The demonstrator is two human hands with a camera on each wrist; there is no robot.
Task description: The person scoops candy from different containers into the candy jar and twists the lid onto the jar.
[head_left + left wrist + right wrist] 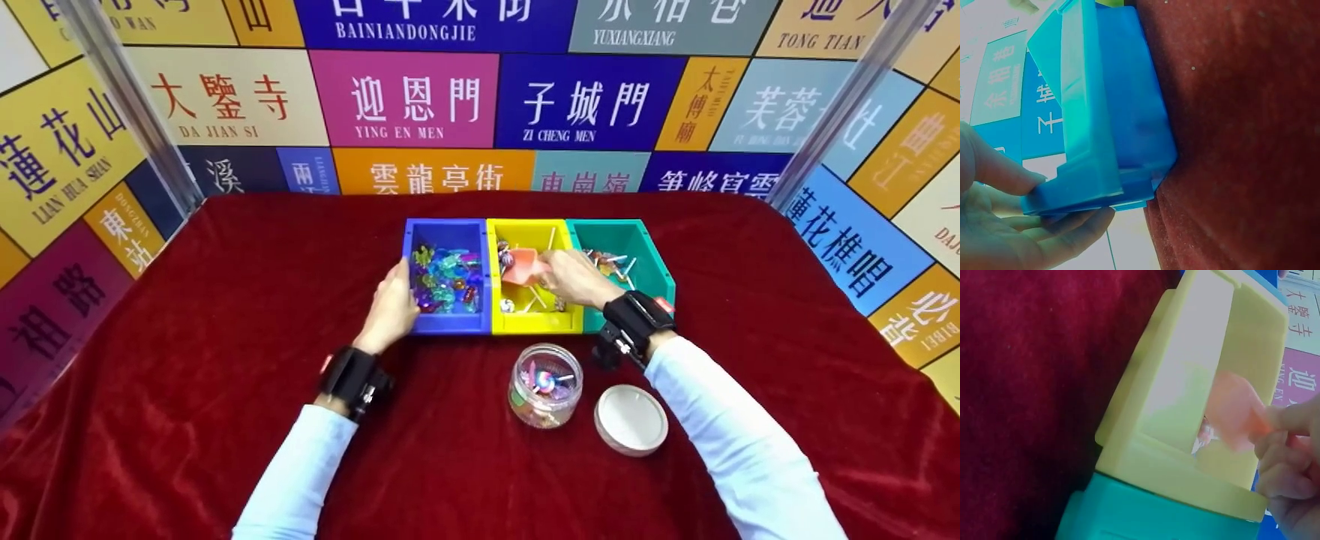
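Note:
My right hand (576, 277) grips a small pink scoop (523, 266) by its handle, with the blade down inside the yellow bin (536, 323). Lollipops lie around the scoop in that bin. In the right wrist view the scoop (1233, 410) is pinched between thumb and curled fingers. My left hand (394, 304) holds the left side of the blue bin (450, 324), which contains many shiny coloured pieces. The left wrist view shows the thumb on one side of the blue bin's rim (1081, 183) and the fingers on the other.
A green bin (660, 281) with several lollipops adjoins the yellow one. In front stand a clear jar (546, 412) with candies inside and its white lid (631, 420), lying on the red cloth (450, 465). Printed panels (405, 97) and clear posts (135, 97) rise behind.

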